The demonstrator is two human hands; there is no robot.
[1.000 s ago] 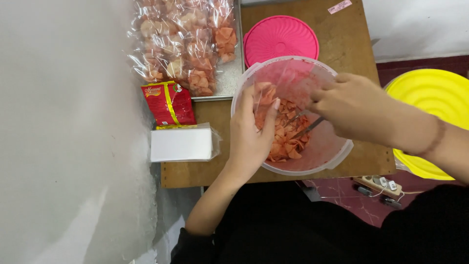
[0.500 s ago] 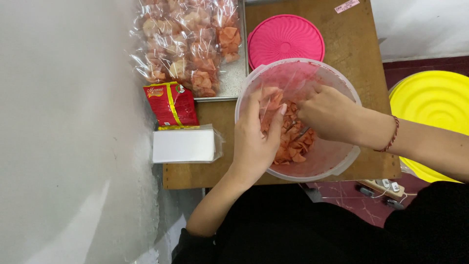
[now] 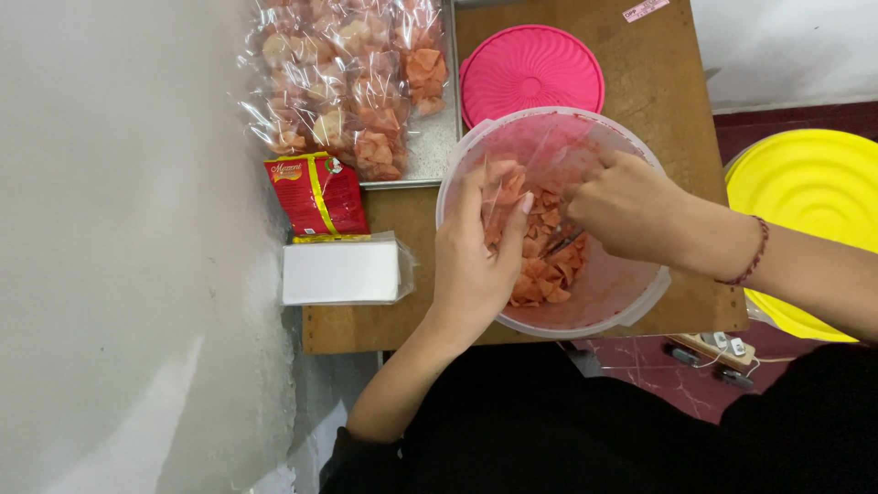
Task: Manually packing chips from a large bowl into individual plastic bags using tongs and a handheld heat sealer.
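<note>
A clear plastic tub [image 3: 642,303] with orange-red chips [image 3: 549,271] in its bottom stands on a wooden table [image 3: 663,87]. My left hand [image 3: 474,261] reaches over the tub's near-left rim and holds a small clear bag [image 3: 501,187] upright, with a few chips showing inside it. My right hand [image 3: 626,209] is inside the tub from the right, closed on a thin metal utensil [image 3: 562,241] whose tip lies among the chips, beside the bag's mouth. A red cord bracelet is on my right wrist.
A pink round lid [image 3: 532,69] lies behind the tub. Several filled chip bags [image 3: 343,82] are piled on a metal tray [image 3: 432,151] at back left. A red packet [image 3: 315,194] and a white wrapped stack [image 3: 340,272] sit by the wall. A yellow lid [image 3: 814,187] and a power strip [image 3: 718,349] are at the right.
My right hand has dropped from above the rim down into the tub and closer to the bag. The left hand has kept the bag almost still.
</note>
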